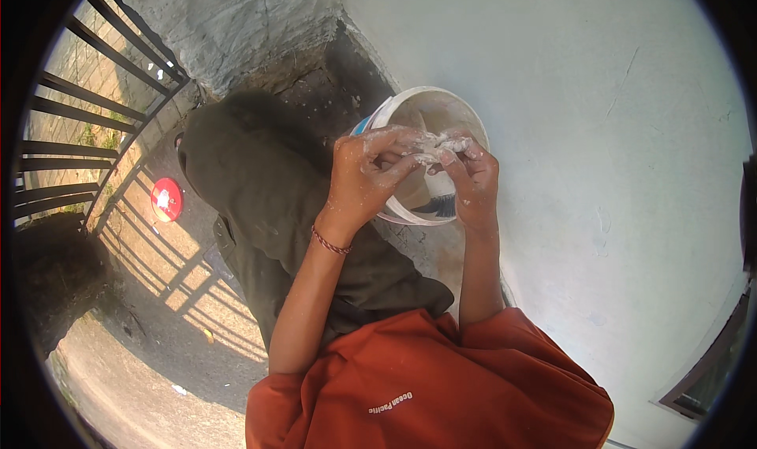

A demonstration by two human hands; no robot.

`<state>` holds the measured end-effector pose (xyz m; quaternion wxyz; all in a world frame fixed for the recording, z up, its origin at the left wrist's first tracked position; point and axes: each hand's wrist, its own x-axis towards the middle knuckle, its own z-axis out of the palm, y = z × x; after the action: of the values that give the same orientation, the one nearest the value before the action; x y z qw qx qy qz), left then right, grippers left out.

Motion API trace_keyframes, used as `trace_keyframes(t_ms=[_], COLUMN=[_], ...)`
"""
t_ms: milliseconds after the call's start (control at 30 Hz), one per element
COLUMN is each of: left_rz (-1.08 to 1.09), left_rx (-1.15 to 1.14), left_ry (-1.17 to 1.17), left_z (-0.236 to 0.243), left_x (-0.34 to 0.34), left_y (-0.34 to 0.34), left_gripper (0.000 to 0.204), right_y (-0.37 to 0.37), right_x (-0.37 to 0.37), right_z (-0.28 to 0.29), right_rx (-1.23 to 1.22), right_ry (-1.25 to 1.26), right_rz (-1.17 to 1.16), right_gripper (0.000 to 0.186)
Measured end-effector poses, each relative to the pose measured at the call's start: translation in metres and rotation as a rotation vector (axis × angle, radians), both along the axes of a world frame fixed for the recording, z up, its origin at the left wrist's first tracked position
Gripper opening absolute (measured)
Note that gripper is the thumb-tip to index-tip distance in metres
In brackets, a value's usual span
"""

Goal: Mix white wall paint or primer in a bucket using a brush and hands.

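Over a white bucket point(410, 96), my left hand point(369, 167) and my right hand point(475, 182) meet at the fingertips. White paste or powder coats the fingers of both. Each hand is closed in a pinch; a whitish bit seems to lie between the fingertips, too smeared to name. Inside the bucket, below my right hand, dark bristles point(444, 205) show, like those of a brush. My hands and wrist hide part of the bucket's opening.
A pale wall point(607, 134) rises close on the right, with a rough grey wall point(236, 23) ahead. Dark metal railing bars point(75, 148) stand at the left. A red round lid point(166, 200) with white smears lies on the ground. My bent leg point(276, 189) is beside the bucket.
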<state>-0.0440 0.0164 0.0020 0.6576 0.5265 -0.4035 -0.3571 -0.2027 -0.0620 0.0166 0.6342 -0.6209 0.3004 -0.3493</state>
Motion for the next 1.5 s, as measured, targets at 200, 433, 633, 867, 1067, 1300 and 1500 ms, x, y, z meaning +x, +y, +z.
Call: trace_keyframes(t_ms=[200, 433, 633, 867, 1067, 1300, 1500], left_rz=[-0.011, 0.033, 0.055, 0.044, 0.052, 0.053, 0.055], left_rx=[-0.024, -0.049, -0.074, -0.047, -0.073, -0.062, -0.053], left_ry=[-0.036, -0.028, -0.031, -0.029, -0.027, -0.025, -0.041], left_z=[-0.0024, -0.0025, -0.0002, 0.0005, -0.0016, -0.0011, 0.0027], left_x=[0.0009, -0.002, -0.0022, -0.0013, -0.0015, -0.0022, -0.0014], left_y=[-0.0008, -0.0026, -0.0036, -0.0031, -0.003, -0.0032, -0.0026], left_gripper=[0.023, 0.026, 0.027, 0.026, 0.025, 0.023, 0.024], right_y=[-0.0014, 0.0016, 0.0021, 0.0031, 0.0015, 0.0022, 0.0018], right_x=[-0.0014, 0.0037, 0.0049, 0.006, 0.0056, 0.0058, 0.0051], right_z=[-0.0016, 0.0009, 0.0029, 0.0043, 0.0006, -0.0006, 0.0006], right_rx=[-0.026, 0.065, 0.084, 0.063, 0.081, 0.072, 0.076], right_ry=[-0.016, -0.006, -0.043, -0.032, 0.004, 0.009, 0.005], right_rz=[0.052, -0.095, -0.127, -0.148, -0.173, -0.196, -0.182], right_gripper=[0.017, 0.02, 0.021, 0.019, 0.019, 0.018, 0.017])
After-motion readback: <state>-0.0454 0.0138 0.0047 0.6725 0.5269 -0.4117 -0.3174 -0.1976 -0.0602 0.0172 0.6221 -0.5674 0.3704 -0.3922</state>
